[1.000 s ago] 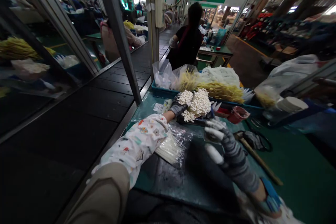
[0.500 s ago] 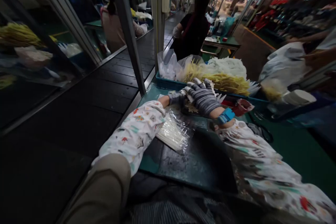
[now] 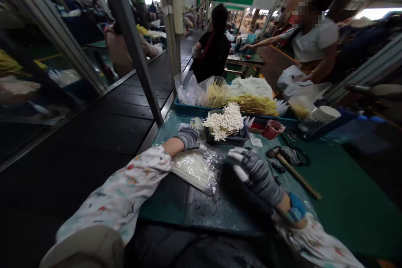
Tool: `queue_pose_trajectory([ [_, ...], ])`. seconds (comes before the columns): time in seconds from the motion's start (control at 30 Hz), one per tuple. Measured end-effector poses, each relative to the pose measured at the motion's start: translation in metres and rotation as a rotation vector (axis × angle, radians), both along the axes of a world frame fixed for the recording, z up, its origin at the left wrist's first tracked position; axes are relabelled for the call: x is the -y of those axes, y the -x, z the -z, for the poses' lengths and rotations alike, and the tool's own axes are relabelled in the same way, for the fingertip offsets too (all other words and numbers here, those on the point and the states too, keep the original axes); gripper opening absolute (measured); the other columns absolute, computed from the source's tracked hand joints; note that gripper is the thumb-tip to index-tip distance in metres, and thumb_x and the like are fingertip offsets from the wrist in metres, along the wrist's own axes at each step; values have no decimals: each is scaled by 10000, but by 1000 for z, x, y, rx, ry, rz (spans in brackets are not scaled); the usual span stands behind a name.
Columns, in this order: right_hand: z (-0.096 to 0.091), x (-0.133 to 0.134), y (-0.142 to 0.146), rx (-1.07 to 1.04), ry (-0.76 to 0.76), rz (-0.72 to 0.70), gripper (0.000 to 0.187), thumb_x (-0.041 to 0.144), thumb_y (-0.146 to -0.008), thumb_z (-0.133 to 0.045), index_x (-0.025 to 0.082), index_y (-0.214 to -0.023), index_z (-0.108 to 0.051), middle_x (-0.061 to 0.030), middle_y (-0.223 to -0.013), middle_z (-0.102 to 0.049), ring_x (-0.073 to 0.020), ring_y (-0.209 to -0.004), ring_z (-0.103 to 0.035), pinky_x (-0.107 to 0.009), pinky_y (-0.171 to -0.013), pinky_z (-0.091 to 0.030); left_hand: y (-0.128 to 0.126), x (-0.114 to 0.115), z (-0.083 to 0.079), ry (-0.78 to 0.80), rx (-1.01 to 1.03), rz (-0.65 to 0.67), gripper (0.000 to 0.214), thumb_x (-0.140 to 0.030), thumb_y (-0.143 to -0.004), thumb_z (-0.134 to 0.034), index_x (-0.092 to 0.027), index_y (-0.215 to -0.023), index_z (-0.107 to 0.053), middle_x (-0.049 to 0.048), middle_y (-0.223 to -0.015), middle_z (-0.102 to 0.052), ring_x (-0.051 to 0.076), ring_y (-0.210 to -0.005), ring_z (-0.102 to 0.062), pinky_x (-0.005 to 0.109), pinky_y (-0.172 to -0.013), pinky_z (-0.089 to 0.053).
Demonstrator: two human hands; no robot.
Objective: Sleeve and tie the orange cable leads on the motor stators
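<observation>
The bundle of white-tipped sticks point(image 3: 223, 121) has moved from under the hands in the earlier views and now rests in the dark tray point(image 3: 226, 139), upper centre of the frame, with neither hand touching it. The left hand point(image 3: 188, 138), gloved in grey, lies at lower left of the tray; its fingers curl downward and are partly hidden, so whether it grips anything cannot be told. The right hand point(image 3: 258, 173), also gloved, is open and empty, raised over the dark mat point(image 3: 201, 211) at lower centre. Between the hands lies one clear bag of white sticks point(image 3: 194, 169). Count: one bundle, one tray, one bag, one blue crate point(image 3: 188, 111) holding two yellow bundles point(image 3: 251, 104), one red cup point(image 3: 272, 129), and one wooden-handled hammer point(image 3: 298, 178) at right. Two co-workers point(image 3: 216, 46) stand beyond, upper right.
</observation>
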State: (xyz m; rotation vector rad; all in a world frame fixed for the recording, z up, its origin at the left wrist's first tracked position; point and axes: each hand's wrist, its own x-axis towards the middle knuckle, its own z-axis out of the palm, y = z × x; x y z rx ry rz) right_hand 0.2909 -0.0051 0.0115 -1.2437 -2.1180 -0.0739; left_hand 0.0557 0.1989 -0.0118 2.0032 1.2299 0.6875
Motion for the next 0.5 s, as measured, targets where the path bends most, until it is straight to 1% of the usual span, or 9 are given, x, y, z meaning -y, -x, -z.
queue_pose_trajectory([
  [0.1,19,12,6,-8,85,27,353,251,-1035,-510,234,-1352,-665,-104,-1293,-731,-234,-1225,-692,-452,-1060,-596,-12,19,6,-33,-180,79,291,-424,-985,-699,-143,-1060,-703,62,-1077,-720,228,-1028,-697,460,-967,-584],
  [0.17,24,16,8,-31,90,43,354,256,-1036,-515,230,-1354,-669,-111,-1315,-722,-239,-1245,-683,-460,-1073,-590,-17,27,9,-60,-268,124,276,-418,-970,-717,-143,-989,-704,55,-1042,-722,237,-1057,-690,475,-1002,-560],
  [0.23,26,19,8,-60,80,39,350,255,-1035,-520,230,-1350,-670,-111,-1323,-718,-241,-1247,-679,-468,-1078,-586,-17,30,8,-77,-337,169,272,-413,-945,-742,-146,-909,-700,44,-998,-723,246,-1077,-682,497,-1047,-524],
  [0.27,26,21,8,-76,81,33,349,252,-1035,-522,232,-1350,-670,-109,-1325,-716,-240,-1248,-676,-470,-1081,-584,-16,30,6,-80,-365,192,275,-409,-905,-783,-150,-866,-698,38,-953,-723,253,-1066,-681,512,-1067,-500],
  [0.33,27,25,8,-112,96,19,346,242,-1033,-523,240,-1345,-671,-102,-1316,-718,-238,-1240,-675,-468,-1076,-583,-9,29,-1,-75,-399,243,302,-388,-754,-897,-162,-768,-697,25,-805,-702,285,-998,-683,531,-1083,-452],
  [0.37,27,26,8,-129,106,12,344,236,-1031,-525,244,-1341,-674,-98,-1310,-720,-236,-1237,-675,-465,-1073,-584,-4,28,-5,-67,-404,268,312,-367,-676,-933,-171,-717,-694,17,-714,-671,297,-940,-681,527,-1072,-438],
  [0.4,28,29,7,-144,112,5,344,230,-1027,-530,250,-1338,-676,-93,-1307,-721,-235,-1237,-675,-461,-1072,-583,3,28,-10,-58,-400,294,310,-353,-629,-942,-180,-673,-690,10,-634,-631,297,-875,-672,509,-1052,-433],
  [0.43,28,31,7,-159,116,0,347,223,-1023,-537,255,-1338,-678,-88,-1307,-721,-233,-1239,-673,-457,-1076,-580,10,29,-15,-46,-389,320,300,-357,-623,-928,-189,-636,-681,5,-579,-592,283,-811,-654,479,-1021,-435],
  [0.5,31,34,6,-212,111,6,362,213,-1016,-548,267,-1352,-672,-77,-1321,-716,-223,-1250,-669,-448,-1098,-567,26,34,-25,-24,-351,363,305,-417,-713,-835,-200,-594,-657,6,-561,-565,237,-731,-607,406,-947,-446],
])
